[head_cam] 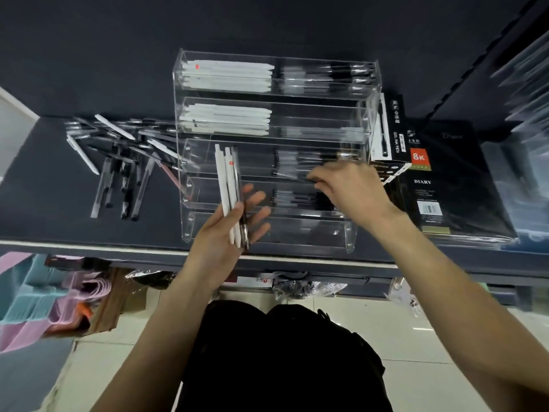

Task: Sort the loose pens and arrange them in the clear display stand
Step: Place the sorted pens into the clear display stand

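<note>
Closest to us, our left hand (225, 233) grips a bundle of white pens (228, 188) upright in front of the clear display stand (267, 138), masking part of its lower tiers. Our right hand (347, 188) reaches into a middle tier, fingertips pinching a dark pen (292, 175) there, blurred. Loose pens (118, 162) lie scattered left of the stand, a black diary box (430, 179) crowds its right, and motion blur smears the far right shelf.

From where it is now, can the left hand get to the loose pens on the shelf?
Probably not to pick any up. The way to the loose pens left of the stand looks open, but the left hand already grips a bundle of pens, so it would have little grip to spare.
</note>
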A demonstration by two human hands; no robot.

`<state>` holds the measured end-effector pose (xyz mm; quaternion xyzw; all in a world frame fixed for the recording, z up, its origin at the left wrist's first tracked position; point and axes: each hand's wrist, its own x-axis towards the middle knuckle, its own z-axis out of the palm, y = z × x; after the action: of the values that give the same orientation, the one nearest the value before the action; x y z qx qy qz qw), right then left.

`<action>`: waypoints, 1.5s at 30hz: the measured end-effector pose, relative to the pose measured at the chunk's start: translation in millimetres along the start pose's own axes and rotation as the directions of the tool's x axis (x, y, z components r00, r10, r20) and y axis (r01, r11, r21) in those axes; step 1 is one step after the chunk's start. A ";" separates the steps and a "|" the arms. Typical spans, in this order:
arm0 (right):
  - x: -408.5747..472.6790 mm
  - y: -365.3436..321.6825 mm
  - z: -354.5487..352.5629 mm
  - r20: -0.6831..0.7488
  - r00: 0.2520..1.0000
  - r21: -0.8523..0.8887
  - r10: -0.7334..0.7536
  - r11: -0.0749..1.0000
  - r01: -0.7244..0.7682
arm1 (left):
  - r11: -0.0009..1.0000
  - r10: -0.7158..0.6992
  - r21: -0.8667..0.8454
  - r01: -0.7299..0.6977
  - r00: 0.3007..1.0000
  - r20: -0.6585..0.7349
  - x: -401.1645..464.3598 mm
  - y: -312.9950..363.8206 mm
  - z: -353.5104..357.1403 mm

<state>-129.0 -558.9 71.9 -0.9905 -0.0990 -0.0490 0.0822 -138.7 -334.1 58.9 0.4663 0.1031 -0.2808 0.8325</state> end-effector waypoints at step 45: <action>-12.9 23.0 52.5 -0.089 0.989 -0.207 -0.116 0.974 0.096 | 0.884 0.224 -0.357 -0.302 0.944 -0.244 0.7 -46.7 -9.2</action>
<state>-132.6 -574.4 15.4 -0.9833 -0.1419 -0.1127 -0.0169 -163.6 -345.7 20.1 0.3265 0.1737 -0.0916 0.9246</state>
